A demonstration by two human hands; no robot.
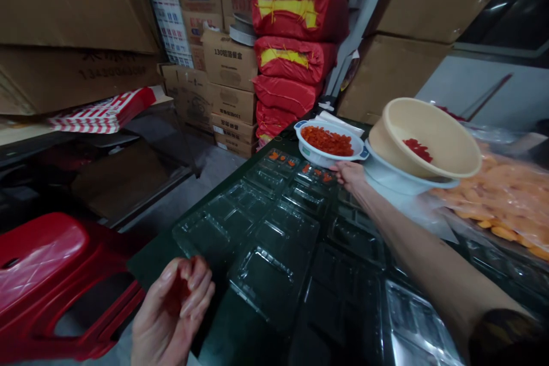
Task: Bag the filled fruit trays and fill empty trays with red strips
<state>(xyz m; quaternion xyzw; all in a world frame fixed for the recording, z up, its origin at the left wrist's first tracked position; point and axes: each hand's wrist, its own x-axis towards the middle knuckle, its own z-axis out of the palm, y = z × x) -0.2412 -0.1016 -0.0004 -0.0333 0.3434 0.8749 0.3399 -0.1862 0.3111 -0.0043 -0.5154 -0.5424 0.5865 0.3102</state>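
Observation:
My left hand (174, 303) is curled palm up at the table's near left edge, with orange-red pieces (183, 289) partly showing inside the fingers. My right hand (349, 176) reaches far forward, its fingers pinched together over the clear plastic trays; what they hold, if anything, is hidden. Just beyond it stands a white bowl (306, 152) with blue handles, full of small orange-red pieces (328, 141). Several clear compartment trays (274, 263) lie in rows on the dark green table (214, 309). A few orange pieces (283, 158) sit in the far compartments of two trays.
Right of the bowl, a cream basin (454, 143) with some red pieces rests on a pale basin (398, 174). Orange slices under plastic (506, 194) lie at the right. A red stool (47, 274) stands left; stacked red sacks (295, 57) and cartons (231, 63) rise behind.

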